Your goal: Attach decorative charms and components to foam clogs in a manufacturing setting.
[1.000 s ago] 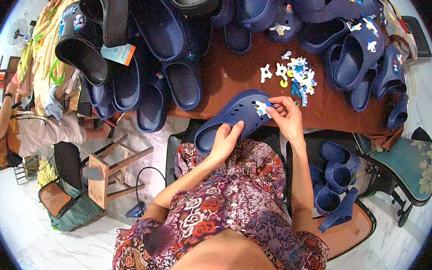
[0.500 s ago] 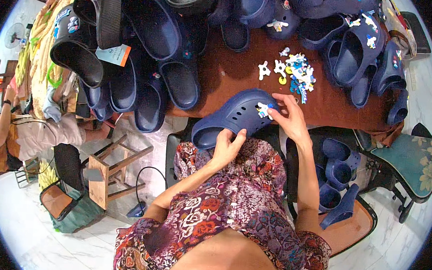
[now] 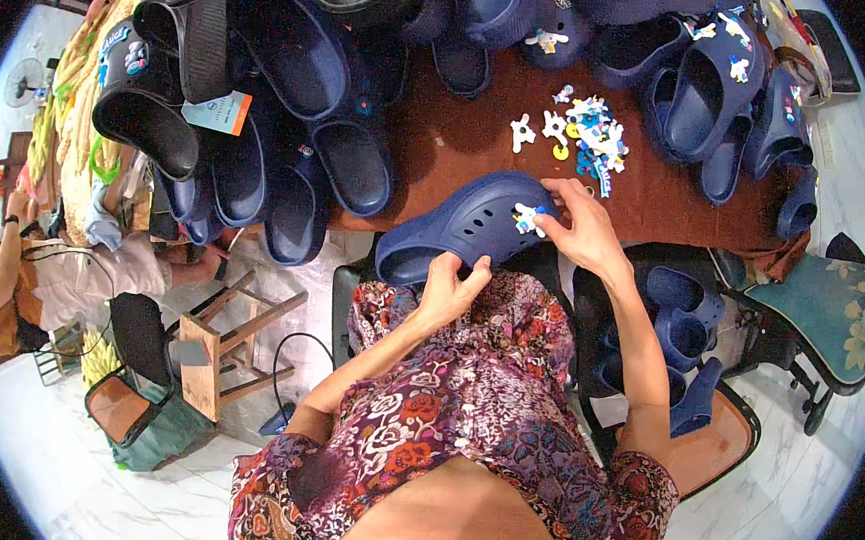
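A navy blue clog [image 3: 455, 229] lies across my lap at the front edge of the brown table [image 3: 461, 147]. My left hand [image 3: 448, 289] grips its heel end from below. My right hand [image 3: 581, 225] is on the toe end, fingers pressing a small white and blue charm [image 3: 528, 219] onto the clog's top. A loose pile of small white, blue and yellow charms [image 3: 584, 137] sits on the table just beyond my right hand.
Heaps of navy clogs [image 3: 300, 150] and black clogs [image 3: 150, 80] crowd the table's left and back. More navy clogs [image 3: 710, 99] lie at the right and on a chair [image 3: 679, 337] beside me. A wooden stool [image 3: 222, 341] and a seated person [image 3: 20, 281] are at the left.
Both hands stay on the clog; the right hand's fingers have shifted slightly on the charm at the toe end.
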A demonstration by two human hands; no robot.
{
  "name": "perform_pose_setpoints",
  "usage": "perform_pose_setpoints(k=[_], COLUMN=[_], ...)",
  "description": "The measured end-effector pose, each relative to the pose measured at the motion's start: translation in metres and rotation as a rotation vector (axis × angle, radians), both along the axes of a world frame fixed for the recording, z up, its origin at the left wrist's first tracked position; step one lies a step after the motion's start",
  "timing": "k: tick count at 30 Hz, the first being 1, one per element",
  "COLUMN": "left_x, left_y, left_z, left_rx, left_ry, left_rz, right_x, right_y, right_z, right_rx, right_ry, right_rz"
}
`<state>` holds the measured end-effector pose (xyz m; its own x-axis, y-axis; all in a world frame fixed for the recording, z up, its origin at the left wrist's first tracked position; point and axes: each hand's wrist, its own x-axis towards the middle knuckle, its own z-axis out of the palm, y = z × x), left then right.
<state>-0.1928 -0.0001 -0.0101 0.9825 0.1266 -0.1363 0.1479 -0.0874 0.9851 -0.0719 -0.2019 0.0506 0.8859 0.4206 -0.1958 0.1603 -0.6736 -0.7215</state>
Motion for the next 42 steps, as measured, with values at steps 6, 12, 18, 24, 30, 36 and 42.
perform_pose_setpoints(k=[6, 12, 18, 24, 30, 36, 42], left_x=[0.007, 0.026, 0.045, 0.082, 0.090, 0.076, 0.073], left_y=[0.007, 0.025, 0.043, 0.047, 0.034, 0.037, 0.037], left_z=[0.000, 0.005, -0.025, -0.016, -0.006, -0.038, -0.033], left_rx=[0.051, -0.285, -0.360, -0.906, -1.234, -1.233, -1.174], left_ry=[0.072, 0.284, 0.552, 0.513, 0.555, 0.514, 0.538], left_rz=[-0.122, -0.146, -0.111, -0.299, -0.198, -0.277, -0.265], right_x=[-0.003, 0.005, 0.027, 0.043, 0.052, 0.044, 0.026], right_y=[0.003, 0.002, -0.004, -0.011, -0.008, 0.001, 0.009], right_z=[-0.003, -0.012, -0.029, -0.050, -0.039, -0.015, -0.013], right_rx=[-0.096, -0.069, 0.062, 0.169, 0.144, 0.018, -0.036], right_ry=[-0.133, -0.085, 0.097, 0.250, 0.311, 0.168, -0.061], right_rz=[0.031, 0.036, 0.044, -0.026, 0.027, 0.120, 0.110])
